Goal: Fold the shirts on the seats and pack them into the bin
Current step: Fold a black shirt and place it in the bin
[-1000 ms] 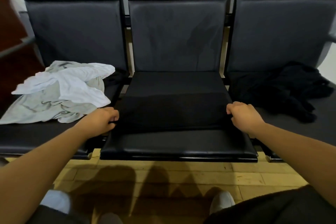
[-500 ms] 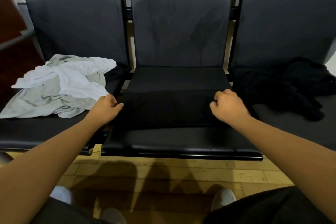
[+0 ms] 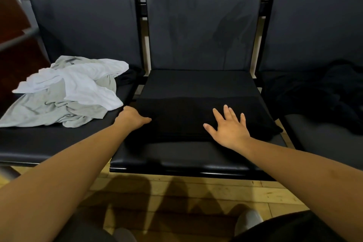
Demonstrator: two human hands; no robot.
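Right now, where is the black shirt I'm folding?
In the head view, the black shirt lies on the middle seat, right hand flat on it, between the pale shirts on the left seat and dark clothes on the right.

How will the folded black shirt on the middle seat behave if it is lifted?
Probably floppy: the black shirt is soft cloth, flat under the right hand. Thin, so likely light; its folds may slide on the glossy seat.

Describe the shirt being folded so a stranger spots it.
In the row of seats, the middle seat holds a black shirt touched by the left hand and right hand. Unlike the pale heap and dark heap beside it, it lies flat.
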